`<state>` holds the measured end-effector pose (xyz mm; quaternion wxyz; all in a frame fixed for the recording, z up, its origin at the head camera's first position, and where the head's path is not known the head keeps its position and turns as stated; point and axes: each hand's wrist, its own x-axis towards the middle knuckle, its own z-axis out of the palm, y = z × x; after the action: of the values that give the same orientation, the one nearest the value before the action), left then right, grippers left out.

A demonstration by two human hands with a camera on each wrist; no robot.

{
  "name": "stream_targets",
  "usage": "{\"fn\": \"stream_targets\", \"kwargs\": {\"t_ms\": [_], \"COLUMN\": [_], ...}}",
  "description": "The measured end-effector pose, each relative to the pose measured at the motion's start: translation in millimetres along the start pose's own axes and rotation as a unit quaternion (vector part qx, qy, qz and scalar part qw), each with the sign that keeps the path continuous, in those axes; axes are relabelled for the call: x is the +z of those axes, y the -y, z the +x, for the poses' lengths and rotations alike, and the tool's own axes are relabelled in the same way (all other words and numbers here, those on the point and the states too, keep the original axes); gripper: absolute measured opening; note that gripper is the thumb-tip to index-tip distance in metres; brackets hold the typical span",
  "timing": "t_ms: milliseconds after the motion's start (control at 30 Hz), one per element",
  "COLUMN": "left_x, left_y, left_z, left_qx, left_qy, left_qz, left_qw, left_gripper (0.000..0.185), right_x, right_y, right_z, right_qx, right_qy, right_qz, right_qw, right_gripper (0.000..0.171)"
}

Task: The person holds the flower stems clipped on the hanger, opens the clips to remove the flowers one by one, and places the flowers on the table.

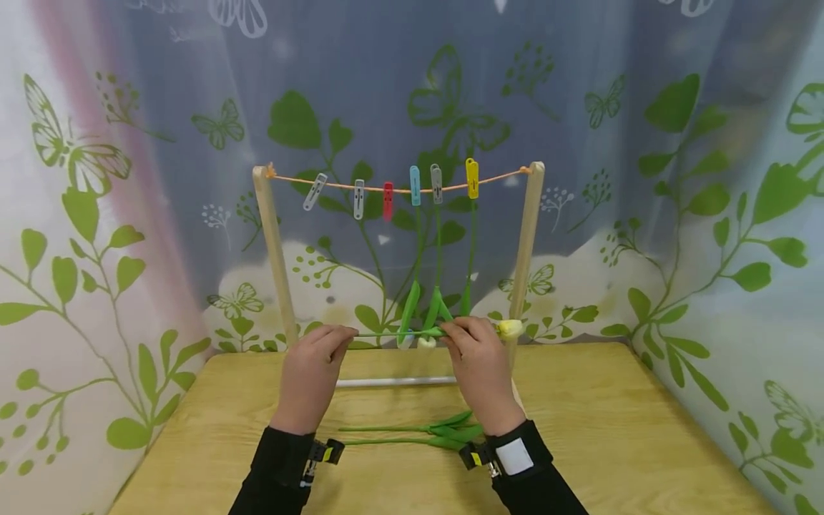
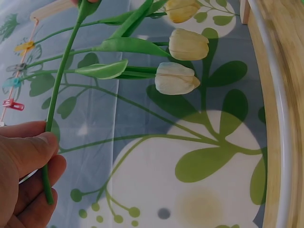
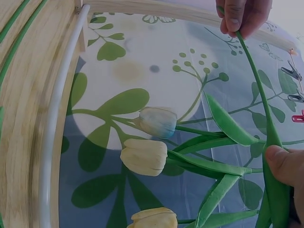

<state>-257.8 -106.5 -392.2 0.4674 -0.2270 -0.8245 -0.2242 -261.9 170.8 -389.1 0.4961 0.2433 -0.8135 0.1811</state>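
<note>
Lying on the near part of the wooden table (image 1: pixel 599 422), two leafy green stems (image 1: pixel 454 432); their right ends pass behind the right wrist in the head view, so whatever tips them is hidden, and the right wrist view catches only strips of green at its left edge. Beyond them, roughly level in the air, the held tulip (image 1: pixel 431 332), both hands clamped on it: left hand (image 1: pixel 315 365) pinches the bare stem near its end, thumb against fingers; right hand (image 1: pixel 479 361) grips at the leaves, thumb pressed on them, its fingers mostly out of sight in its own wrist view. Yellow bloom (image 1: pixel 511 329) of this tulip shows in the head view alone. Stem end, covered by the left hand from above, pokes out past the fingers in the left wrist view. Farther off, white rod (image 1: pixel 395 382) low on a wooden frame (image 1: pixel 275 250), and three tulips hanging bloom down from an orange cord (image 1: pixel 502 177): blue peg (image 1: pixel 415 186), bluish-white bloom (image 2: pixel 178 78); grey peg (image 1: pixel 436 184), cream bloom (image 2: pixel 189 44); yellow peg (image 1: pixel 473 179), another yellow bloom (image 2: pixel 183 9), cut by the top edge. Head view masks these blooms partly or wholly. Red peg (image 1: pixel 388 201) and two more grey pegs (image 1: pixel 358 199) sit farther left. Last, a leaf-patterned curtain (image 1: pixel 386 71), running out of frame
</note>
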Motion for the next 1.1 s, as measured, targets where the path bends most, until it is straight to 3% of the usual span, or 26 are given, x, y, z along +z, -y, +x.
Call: {"fn": "stream_targets", "kwargs": {"t_ms": [300, 600, 867, 1100], "left_x": [-2.5, -5.7, -8.2, -9.3], "left_y": [2.0, 0.6, 0.6, -4.6], "left_z": [0.6, -9.8, -12.6, -11.9], "left_qx": [0.017, -0.006, -0.013, -0.02], "left_qy": [0.009, 0.029, 0.029, 0.054], "left_qz": [0.002, 0.0, 0.007, 0.015], "left_qw": [0.9998, 0.9996, 0.9995, 0.9982], "left_gripper": [0.016, 0.016, 0.016, 0.019], "right_x": [0, 1, 1, 0], "right_y": [1, 7, 12, 12], "right_z": [-3, -6, -9, -13], "right_qx": [0.002, -0.003, 0.005, 0.019], "right_qy": [-0.003, 0.009, 0.033, 0.037], "right_qz": [0.008, 0.0, 0.002, 0.008], "right_qw": [1.0, 1.0, 0.999, 0.999], "right_gripper": [0.021, 0.021, 0.019, 0.019]}}
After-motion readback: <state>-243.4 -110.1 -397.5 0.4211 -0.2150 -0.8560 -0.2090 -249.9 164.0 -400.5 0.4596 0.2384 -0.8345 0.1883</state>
